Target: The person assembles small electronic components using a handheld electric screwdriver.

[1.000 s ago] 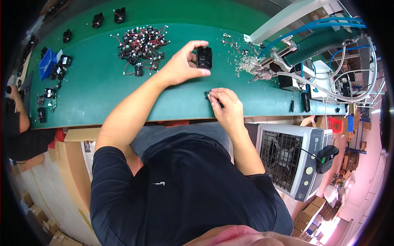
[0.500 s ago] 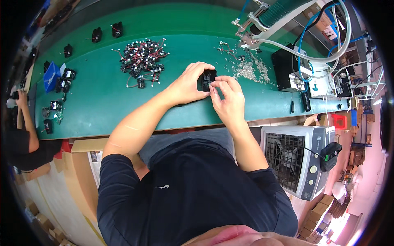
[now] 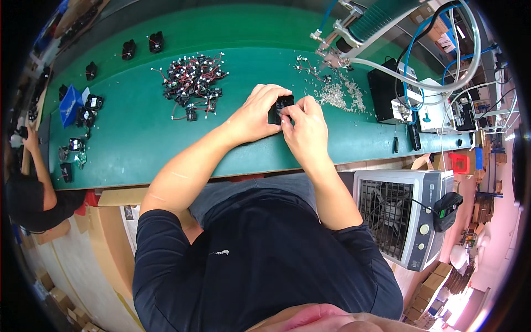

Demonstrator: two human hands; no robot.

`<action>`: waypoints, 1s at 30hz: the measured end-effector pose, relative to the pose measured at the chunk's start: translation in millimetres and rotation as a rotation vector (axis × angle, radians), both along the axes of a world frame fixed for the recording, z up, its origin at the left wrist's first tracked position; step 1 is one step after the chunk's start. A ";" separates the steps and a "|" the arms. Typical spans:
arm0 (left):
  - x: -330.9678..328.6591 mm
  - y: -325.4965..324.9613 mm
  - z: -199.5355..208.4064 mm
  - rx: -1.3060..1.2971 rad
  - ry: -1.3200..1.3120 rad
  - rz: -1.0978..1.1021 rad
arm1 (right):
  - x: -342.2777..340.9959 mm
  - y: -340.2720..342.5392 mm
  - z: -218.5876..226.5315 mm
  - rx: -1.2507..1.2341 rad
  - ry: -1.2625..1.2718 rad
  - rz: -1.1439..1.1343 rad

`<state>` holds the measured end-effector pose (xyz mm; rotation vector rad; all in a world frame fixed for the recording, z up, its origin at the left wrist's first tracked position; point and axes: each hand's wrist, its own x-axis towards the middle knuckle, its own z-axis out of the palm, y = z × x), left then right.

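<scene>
My left hand (image 3: 255, 113) is wrapped round a small black plastic housing (image 3: 285, 102), close to the near edge of the green worktable (image 3: 243, 157). Fingertips of my right hand (image 3: 307, 126) are pinched together at the housing's right side. Whatever lies between them is too small and covered to make out. Left of my hands is a heap of small black parts with red wires and white connectors (image 3: 191, 83). Beyond my right hand, many tiny pale pieces (image 3: 338, 98) are scattered on the table.
A clamped tool with hoses (image 3: 354, 41) overhangs the far right, near a black box (image 3: 384, 94) and a screwdriver (image 3: 396, 143). Black units (image 3: 94, 102) and a blue bin (image 3: 70, 105) stand at left. A cooler (image 3: 409, 218) is below the table. Another person's arm (image 3: 38, 160) shows far left.
My right fingers have shifted slightly down and inward over the housing, the knuckles rising. My left hand keeps its hold. The whole view has moved very little.
</scene>
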<state>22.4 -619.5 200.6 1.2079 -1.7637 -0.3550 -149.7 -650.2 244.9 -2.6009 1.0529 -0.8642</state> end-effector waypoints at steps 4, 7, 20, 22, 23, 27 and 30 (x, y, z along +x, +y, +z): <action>2.7 0.6 -0.2 0.016 -0.008 0.003 | -0.2 -4.1 3.2 0.136 0.101 0.033; 4.1 4.4 -3.4 0.080 0.053 0.035 | -16.0 5.3 30.7 0.148 -0.045 0.094; 11.2 -0.3 -9.3 0.093 -0.040 0.024 | -0.4 -66.4 150.6 0.319 -1.048 0.296; 10.7 -1.6 -9.3 0.105 -0.049 0.027 | 15.0 -54.0 145.7 0.164 -1.117 0.191; 10.2 -2.2 -9.2 0.110 -0.060 0.025 | 15.5 -52.5 136.5 0.295 -1.122 0.292; 12.1 -1.6 -12.4 0.142 -0.053 0.028 | 26.6 -44.5 109.7 0.337 -1.031 0.359; 13.0 -2.3 -11.3 0.173 -0.058 0.011 | 34.4 -43.0 92.1 0.322 -0.992 0.337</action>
